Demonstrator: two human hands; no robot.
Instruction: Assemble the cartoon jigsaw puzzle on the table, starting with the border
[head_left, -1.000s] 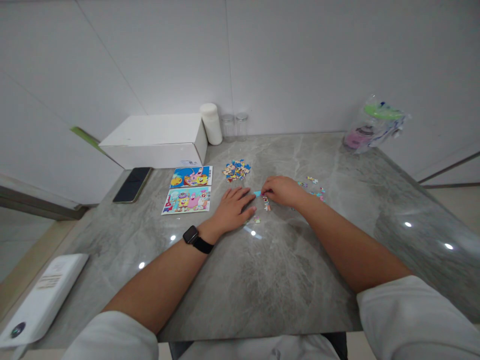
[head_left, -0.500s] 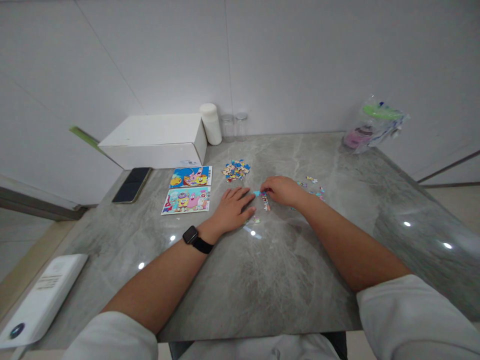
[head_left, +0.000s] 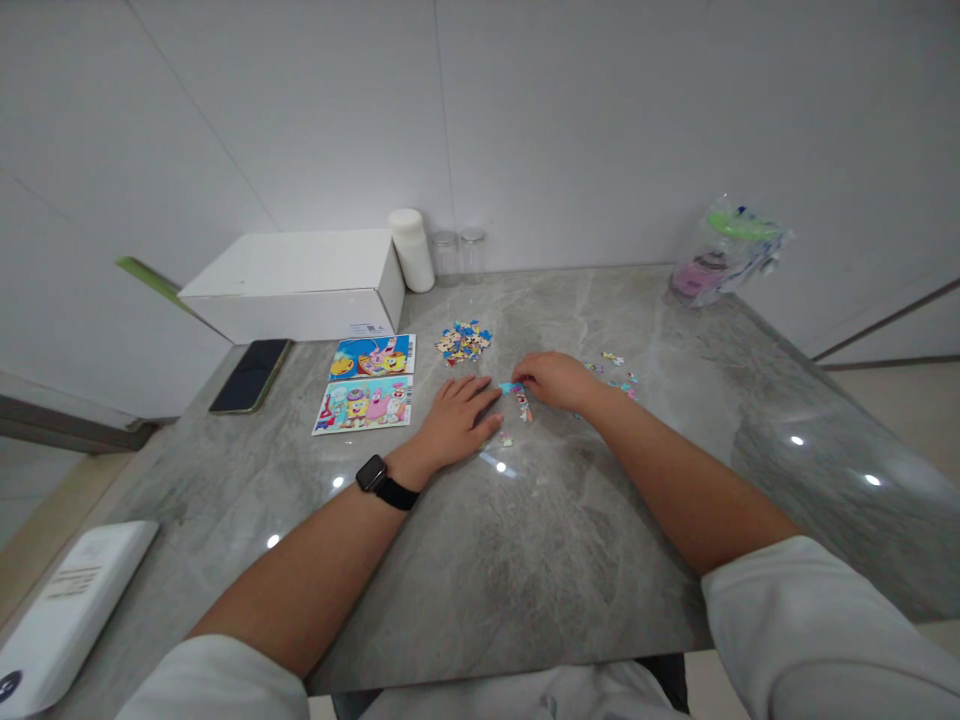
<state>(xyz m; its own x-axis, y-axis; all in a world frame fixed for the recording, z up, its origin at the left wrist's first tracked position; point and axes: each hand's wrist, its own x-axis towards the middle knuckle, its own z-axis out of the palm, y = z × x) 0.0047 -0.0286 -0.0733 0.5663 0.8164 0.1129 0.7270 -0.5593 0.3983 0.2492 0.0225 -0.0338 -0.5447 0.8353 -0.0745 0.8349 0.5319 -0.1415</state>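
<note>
My left hand (head_left: pixel 459 418) lies flat on the table with its fingers spread, the fingertips beside a few joined jigsaw pieces (head_left: pixel 523 404). Those pieces show light blue along the top and a figure below. Over their upper right edge, the fingers of my right hand (head_left: pixel 556 380) are pinched together on a jigsaw piece, mostly covered by the fingertips. A single loose piece (head_left: pixel 507 440) lies just below, near my left thumb. More loose pieces (head_left: pixel 621 386) are scattered to the right of my right hand, partly hidden by it.
A heap of jigsaw pieces (head_left: pixel 463 342) lies farther back. Two cartoon picture cards (head_left: pixel 364 404) lie at left, near a phone (head_left: pixel 252 376). A white box (head_left: pixel 292 285), white bottle (head_left: pixel 412 252) and two clear jars (head_left: pixel 472 258) stand behind. A plastic bag (head_left: pixel 724 255) sits back right.
The whole view has shifted slightly, so everything appears a little farther left. Both hands keep nearly the same place over the joined pieces, the right still pinching.
</note>
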